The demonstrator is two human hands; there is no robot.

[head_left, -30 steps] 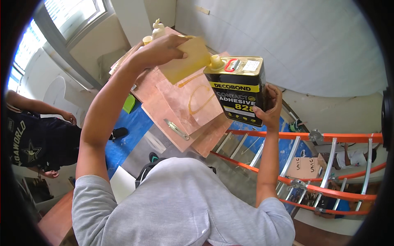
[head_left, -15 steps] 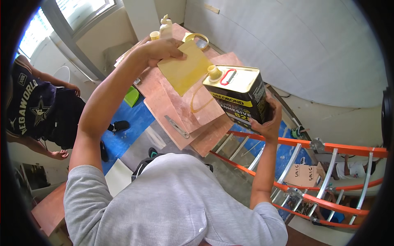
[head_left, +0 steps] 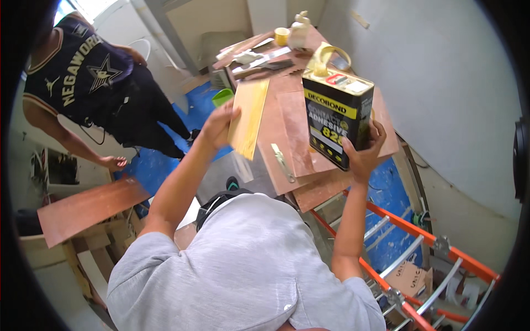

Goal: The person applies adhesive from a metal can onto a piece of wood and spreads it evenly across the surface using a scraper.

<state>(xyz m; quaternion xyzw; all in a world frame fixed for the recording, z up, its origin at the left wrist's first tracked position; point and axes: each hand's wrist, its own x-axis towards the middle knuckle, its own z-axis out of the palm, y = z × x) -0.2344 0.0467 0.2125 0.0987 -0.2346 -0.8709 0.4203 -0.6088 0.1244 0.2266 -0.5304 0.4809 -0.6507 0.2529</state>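
Gripping black-and-yellow adhesive tin (head_left: 335, 124) right hand (head_left: 361, 155), yellow card (head_left: 249, 117) left hand (head_left: 217, 124)

The adhesive can (head_left: 337, 118) is glossy printed metal. Beside the can, the thin board (head_left: 249, 117) is smooth pale wood; the panels (head_left: 292, 132) beneath are matt reddish wood.

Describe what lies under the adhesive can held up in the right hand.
Under the can, gripped by the right hand, lie stacked brown boards with a small metal tool on them. The boards directly behind the can are covered, so anything there cannot be seen.
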